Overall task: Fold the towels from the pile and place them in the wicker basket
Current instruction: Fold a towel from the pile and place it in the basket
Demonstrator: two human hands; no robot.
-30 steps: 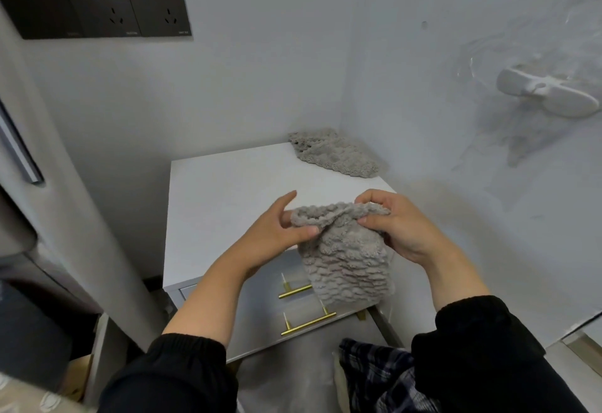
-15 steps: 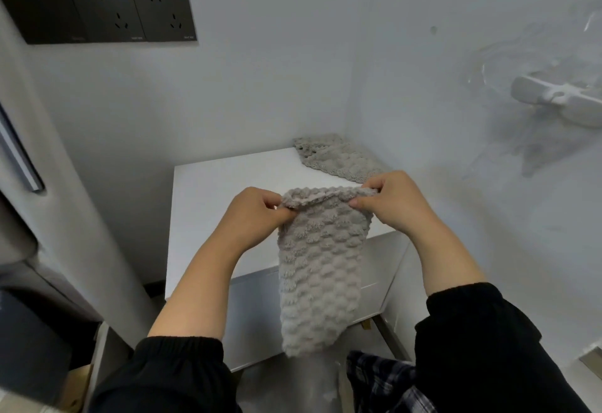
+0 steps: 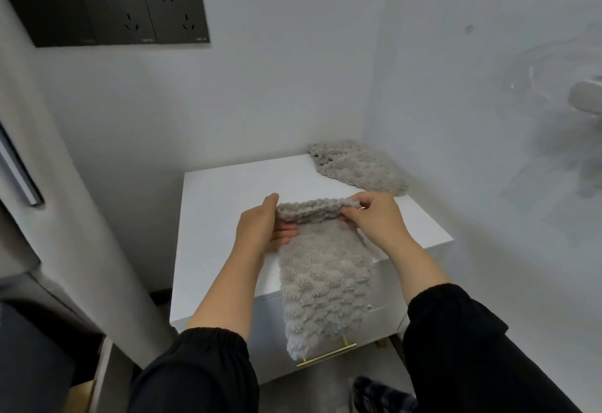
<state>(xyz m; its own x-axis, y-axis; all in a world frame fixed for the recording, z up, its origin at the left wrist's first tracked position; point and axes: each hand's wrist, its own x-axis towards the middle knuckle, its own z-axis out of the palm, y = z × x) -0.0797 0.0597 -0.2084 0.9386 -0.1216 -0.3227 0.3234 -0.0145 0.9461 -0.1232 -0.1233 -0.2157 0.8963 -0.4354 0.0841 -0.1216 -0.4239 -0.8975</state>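
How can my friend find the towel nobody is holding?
Find the white cabinet in the room's corner. On its far right corner, by the wall, lies a bumpy grey towel. Unlike the other towel, held up and draping over the front, it lies untouched.

White cabinet [image 3: 221, 204] with a gold handle [image 3: 325, 354] stands below black wall sockets [image 3: 107, 10].
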